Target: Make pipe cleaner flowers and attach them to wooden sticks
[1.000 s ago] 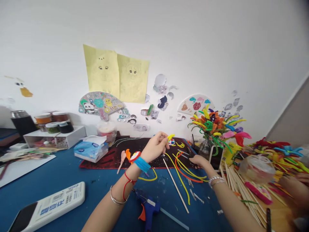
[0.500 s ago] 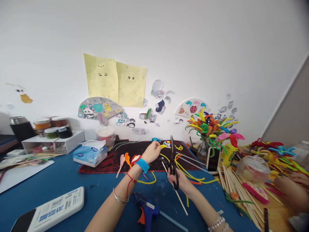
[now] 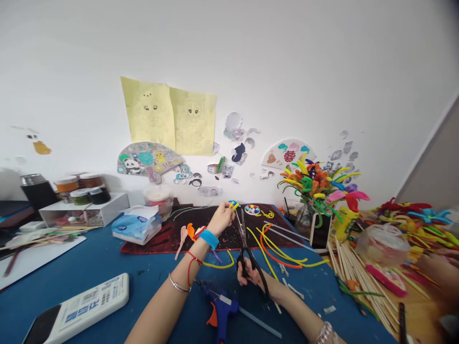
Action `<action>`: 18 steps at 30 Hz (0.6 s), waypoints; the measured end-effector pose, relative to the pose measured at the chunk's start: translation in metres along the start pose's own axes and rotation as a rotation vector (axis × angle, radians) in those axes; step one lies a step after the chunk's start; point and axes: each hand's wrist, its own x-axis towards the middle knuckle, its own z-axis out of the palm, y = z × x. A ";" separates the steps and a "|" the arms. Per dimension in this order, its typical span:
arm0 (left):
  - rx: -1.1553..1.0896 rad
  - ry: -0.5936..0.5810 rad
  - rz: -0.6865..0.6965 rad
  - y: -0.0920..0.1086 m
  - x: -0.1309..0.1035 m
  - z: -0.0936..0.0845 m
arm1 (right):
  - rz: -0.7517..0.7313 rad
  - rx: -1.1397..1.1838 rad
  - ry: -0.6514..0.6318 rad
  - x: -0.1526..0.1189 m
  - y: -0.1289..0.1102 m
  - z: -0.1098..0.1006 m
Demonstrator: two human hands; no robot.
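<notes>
Glue gun (image 3: 223,308) lay nearest on the blue tabletop (image 3: 150,306), a pale glue stick (image 3: 260,323) poking from its back. Just beyond, the right hand (image 3: 251,273) had its fingers curled through the handles of the black scissors (image 3: 256,268), whose blades pointed away and looked slightly parted. Farther off, over the dark mat (image 3: 143,247), the left hand (image 3: 221,217) pinched a small yellow piece (image 3: 235,206) between closed fingertips, close beside the scissor tips. The step in hand seemed to be lining up the blades with that piece — any cut from there called for a steady pinch, fingertips clear of the edges, and a small, measured squeeze. Past the mat's strands stood a bowl of coloured balls (image 3: 252,209) and, off to the right, bright fuzzy flowers (image 3: 311,184).
</notes>
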 end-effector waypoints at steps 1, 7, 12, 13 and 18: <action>-0.015 0.003 0.006 0.000 0.000 0.000 | -0.005 0.008 0.009 0.000 0.003 -0.001; -0.121 -0.069 -0.023 0.005 -0.003 0.002 | 0.007 0.078 0.033 0.004 0.020 -0.007; -0.237 -0.157 -0.079 0.010 -0.007 0.001 | -0.011 0.133 0.006 0.001 0.017 -0.006; -0.264 -0.175 -0.093 0.010 -0.007 -0.001 | -0.011 0.126 0.004 0.001 0.016 -0.006; -0.397 -0.261 -0.216 0.007 -0.001 -0.010 | -0.037 0.045 -0.015 -0.001 0.020 -0.007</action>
